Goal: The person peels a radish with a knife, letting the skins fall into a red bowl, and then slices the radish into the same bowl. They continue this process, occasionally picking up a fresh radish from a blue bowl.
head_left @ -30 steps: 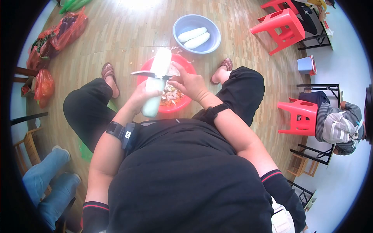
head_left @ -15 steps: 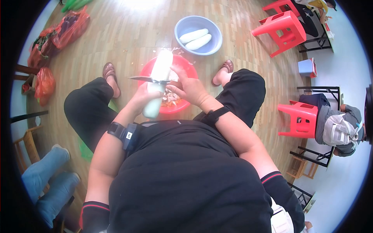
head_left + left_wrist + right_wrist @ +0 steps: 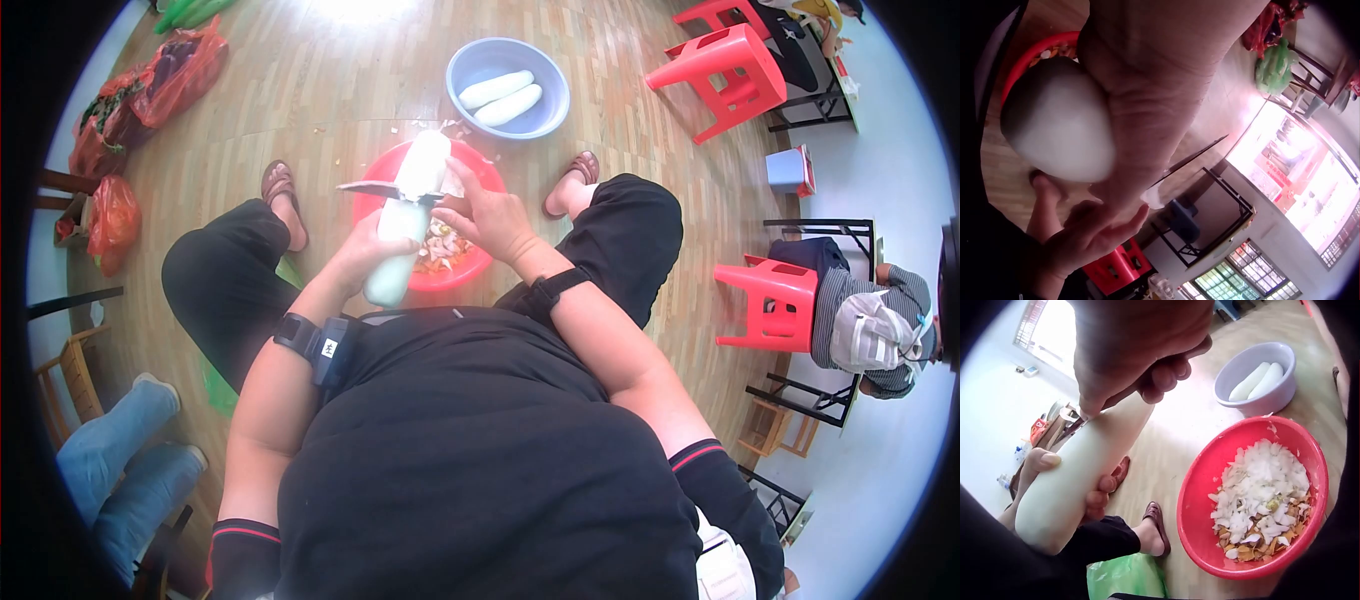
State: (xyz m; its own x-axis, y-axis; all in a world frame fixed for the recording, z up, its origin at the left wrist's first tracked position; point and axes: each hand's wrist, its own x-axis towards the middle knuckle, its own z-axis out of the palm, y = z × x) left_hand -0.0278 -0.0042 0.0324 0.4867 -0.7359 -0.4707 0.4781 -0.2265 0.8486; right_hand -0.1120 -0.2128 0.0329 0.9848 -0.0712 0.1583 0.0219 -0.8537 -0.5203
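Note:
My left hand [image 3: 362, 250] grips a long white radish [image 3: 392, 275] round its lower half, the far end tilted up over the red basin [image 3: 484, 268]. In my right hand [image 3: 492, 218] is a knife [image 3: 366, 188], its blade lying across the radish beyond my left hand. The right wrist view shows the fingers curled round the brown handle [image 3: 1200, 349] close over the radish's pale, smooth skin. Below, the basin holds white peelings [image 3: 1254, 478] on top of orange ones. In the left wrist view the radish's rounded near end [image 3: 1063, 128] sits against the palm.
A blue basin [image 3: 556, 112] with two white radishes [image 3: 508, 103] stands on the floor beyond the red one. Red stools [image 3: 770, 300] and a seated person are at the right. Red plastic bags [image 3: 115, 225] lie at the left, near another person's legs [image 3: 130, 440].
The knife blade came a little toward my body along the radish, then went back out. The radish has tilted slightly to the right. Both hands keep their hold.

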